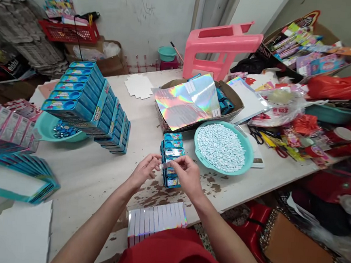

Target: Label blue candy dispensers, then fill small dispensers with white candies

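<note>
My left hand (144,168) and my right hand (188,176) meet over a row of small blue boxes (174,144) at the middle of the table. Between the fingertips is a small, shiny, see-through strip (164,165), its exact kind too small to tell. Both hands are closed in a pinch at its ends. The blue boxes stand side by side beneath, partly hidden by my fingers. Just right of them is a turquoise basin (197,146) full of pale blue candies (221,147).
Stacked blue boxes (86,100) rise at the left, beside a basin (42,127) of shiny blue pieces. A carton (164,120) bearing a holographic sheet (193,100) lies behind. White-sided boxes (158,217) line the near edge; a pink stool (221,46) stands at the back.
</note>
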### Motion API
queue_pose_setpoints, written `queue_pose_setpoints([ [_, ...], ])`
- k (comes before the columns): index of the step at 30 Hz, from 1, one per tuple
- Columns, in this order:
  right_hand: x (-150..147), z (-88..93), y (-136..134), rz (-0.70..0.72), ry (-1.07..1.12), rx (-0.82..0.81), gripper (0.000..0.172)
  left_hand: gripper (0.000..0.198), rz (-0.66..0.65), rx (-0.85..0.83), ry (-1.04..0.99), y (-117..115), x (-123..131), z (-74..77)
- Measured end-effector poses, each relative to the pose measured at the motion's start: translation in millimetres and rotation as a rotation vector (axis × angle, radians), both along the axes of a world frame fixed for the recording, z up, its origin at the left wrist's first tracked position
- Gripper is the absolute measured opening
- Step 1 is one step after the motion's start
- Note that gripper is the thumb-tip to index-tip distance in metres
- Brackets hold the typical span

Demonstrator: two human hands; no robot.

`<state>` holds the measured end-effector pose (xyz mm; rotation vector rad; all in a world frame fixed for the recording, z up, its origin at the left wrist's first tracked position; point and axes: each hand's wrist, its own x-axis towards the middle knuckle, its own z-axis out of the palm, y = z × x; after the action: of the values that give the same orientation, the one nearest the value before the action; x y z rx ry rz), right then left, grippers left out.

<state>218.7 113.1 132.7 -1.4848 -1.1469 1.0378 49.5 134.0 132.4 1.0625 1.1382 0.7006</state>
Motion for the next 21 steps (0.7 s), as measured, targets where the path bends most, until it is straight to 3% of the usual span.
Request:
queue_pose_setpoints([
  [5, 9, 15.1, 17, 0.035, 0.069, 0.041, 0.02, 0.052, -0.053, 0.093, -0.096, 18, 16, -0.9],
  [8, 10, 16.0, 22, 0.06, 0.086, 0.024, 0.02, 0.037, -0.094, 0.061, -0.058, 24, 23, -0.4],
  [11, 9, 4.8, 30, 0.009, 0.005, 0.045, 0.019, 0.027, -0.06, 0.033, 0.008, 32, 25, -1.8],
  [15, 11, -19.4, 52, -0.175, -0.221, 0.13, 0.015, 0.026, -0.063, 0.12, 0.026, 52, 24, -8.0],
  [21, 16, -38.3, 78, -0.152, -0.237, 0.099, 0.012, 0.04, -0.076, 0.156, 0.118, 79, 20, -16.9],
])
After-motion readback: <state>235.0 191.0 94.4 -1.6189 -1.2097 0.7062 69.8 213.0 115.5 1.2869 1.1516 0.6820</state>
